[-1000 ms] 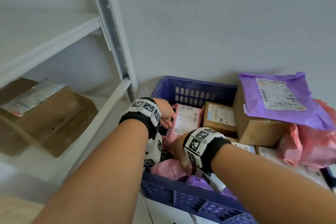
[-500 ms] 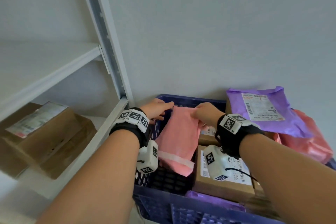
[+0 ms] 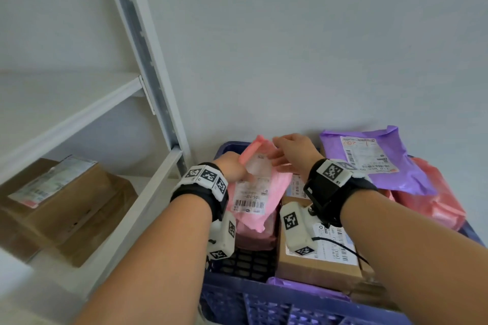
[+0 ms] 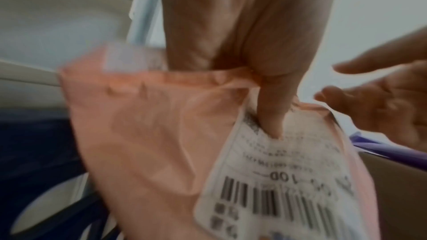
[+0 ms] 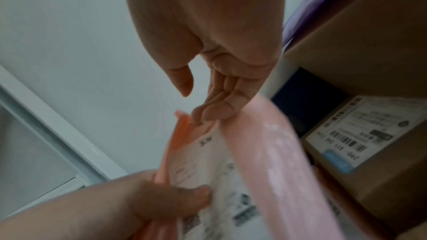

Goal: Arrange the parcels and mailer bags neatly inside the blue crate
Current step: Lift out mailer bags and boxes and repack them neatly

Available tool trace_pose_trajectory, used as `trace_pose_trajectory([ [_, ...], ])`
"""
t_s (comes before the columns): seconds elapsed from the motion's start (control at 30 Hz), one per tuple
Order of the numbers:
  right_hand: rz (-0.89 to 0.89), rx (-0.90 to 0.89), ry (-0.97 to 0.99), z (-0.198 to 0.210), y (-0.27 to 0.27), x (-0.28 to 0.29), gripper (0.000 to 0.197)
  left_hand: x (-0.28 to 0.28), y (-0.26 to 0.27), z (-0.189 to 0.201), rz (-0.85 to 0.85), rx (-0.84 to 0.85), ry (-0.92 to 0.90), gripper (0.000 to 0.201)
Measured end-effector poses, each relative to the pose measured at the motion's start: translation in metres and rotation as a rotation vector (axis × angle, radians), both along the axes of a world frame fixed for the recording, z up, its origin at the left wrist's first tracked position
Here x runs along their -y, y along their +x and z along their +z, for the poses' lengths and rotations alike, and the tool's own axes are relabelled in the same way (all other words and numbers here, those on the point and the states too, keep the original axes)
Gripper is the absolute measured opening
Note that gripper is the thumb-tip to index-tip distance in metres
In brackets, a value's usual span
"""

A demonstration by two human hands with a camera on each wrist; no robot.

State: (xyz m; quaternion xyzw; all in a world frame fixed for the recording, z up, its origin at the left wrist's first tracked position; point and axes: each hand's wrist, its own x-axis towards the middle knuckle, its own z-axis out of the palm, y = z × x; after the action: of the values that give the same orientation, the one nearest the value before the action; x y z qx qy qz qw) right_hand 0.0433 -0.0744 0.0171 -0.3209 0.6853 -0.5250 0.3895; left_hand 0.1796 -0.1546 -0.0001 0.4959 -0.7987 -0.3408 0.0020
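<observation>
My left hand pinches a pink mailer bag near its top, thumb on the white barcode label, and holds it upright above the left side of the blue crate. My right hand is beside the bag's upper right edge with straight fingers brushing it, holding nothing. In the crate lie a brown labelled box, a purple mailer bag on top of a box, and red-pink bags at the right. Another pink bag lies under the held one.
A white metal shelf rack stands left of the crate, with brown cardboard boxes on its lower shelf. A plain wall rises right behind the crate. A purple bag edge shows at the crate's near rim.
The pink bag has been lifted out of the crate's left side and turned so its label faces me. My right hand has let go of its top edge and opened.
</observation>
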Motion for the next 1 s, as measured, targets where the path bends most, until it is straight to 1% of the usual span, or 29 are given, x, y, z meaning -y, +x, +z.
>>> trace_pose_trajectory([
  [0.07,-0.036,-0.039,0.010,-0.003,-0.007,-0.002,0.003,0.001,0.006,0.003,0.076,-0.085,0.010,0.031],
  [0.2,-0.057,-0.139,0.034,-0.016,-0.014,-0.003,0.018,0.002,0.007,0.007,0.144,-0.168,-0.058,0.030],
  [0.27,-0.064,-0.274,0.018,-0.021,-0.015,-0.002,0.023,0.000,0.007,0.008,0.141,-0.172,-0.069,0.028],
  [0.3,-0.064,-0.384,0.000,-0.021,-0.014,-0.002,0.028,-0.001,0.006,0.007,0.121,-0.156,-0.083,0.024],
  [0.37,-0.053,-0.668,-0.098,-0.019,-0.009,-0.003,0.043,0.000,0.004,0.004,0.046,-0.085,-0.120,0.007],
  [0.4,-0.014,-0.813,-0.166,-0.016,-0.006,-0.002,0.049,0.000,0.003,0.003,0.002,-0.041,-0.138,0.007],
  [0.43,0.072,-0.959,-0.189,-0.013,-0.003,-0.002,0.053,0.000,0.000,0.002,-0.036,-0.019,-0.147,0.013],
  [0.47,0.190,-1.107,-0.133,-0.011,0.001,-0.001,0.053,0.001,-0.002,0.000,-0.066,-0.017,-0.149,0.021],
  [0.5,0.306,-1.238,-0.026,-0.010,0.004,0.000,0.046,0.001,-0.004,0.001,-0.092,-0.024,-0.156,0.030],
  [0.53,0.390,-1.322,0.112,-0.011,0.006,0.002,0.034,0.001,-0.007,0.002,-0.116,-0.029,-0.171,0.036],
  [0.57,0.431,-1.331,0.232,-0.013,0.008,0.002,0.022,0.000,-0.009,0.003,-0.141,-0.027,-0.190,0.037],
  [0.6,0.434,-1.290,0.313,-0.015,0.008,0.002,0.016,0.001,-0.011,0.004,-0.157,-0.024,-0.211,0.033],
  [0.63,0.412,-1.234,0.349,-0.017,0.007,0.002,0.015,0.001,-0.011,0.006,-0.160,-0.029,-0.238,0.026],
  [0.7,0.366,-1.146,0.369,-0.018,0.003,0.003,0.018,0.005,-0.011,0.007,-0.101,-0.095,-0.313,0.010],
  [0.73,0.345,-1.107,0.372,-0.019,-0.001,0.005,0.019,0.008,-0.011,0.006,-0.055,-0.135,-0.356,0.010],
  [0.8,0.288,-1.020,0.364,-0.018,-0.010,0.007,0.021,0.016,-0.007,0.005,0.051,-0.181,-0.433,0.027],
  [0.87,0.211,-0.928,0.348,-0.017,-0.018,0.007,0.021,0.024,-0.001,0.007,0.138,-0.173,-0.459,0.046],
  [0.93,0.109,-0.805,0.297,-0.015,-0.024,0.007,0.025,0.029,0.006,0.009,0.217,-0.156,-0.381,0.064],
  [1.0,0.015,-0.686,0.232,-0.012,-0.027,0.006,0.028,0.033,0.009,0.009,0.284,-0.206,-0.199,0.067],
])
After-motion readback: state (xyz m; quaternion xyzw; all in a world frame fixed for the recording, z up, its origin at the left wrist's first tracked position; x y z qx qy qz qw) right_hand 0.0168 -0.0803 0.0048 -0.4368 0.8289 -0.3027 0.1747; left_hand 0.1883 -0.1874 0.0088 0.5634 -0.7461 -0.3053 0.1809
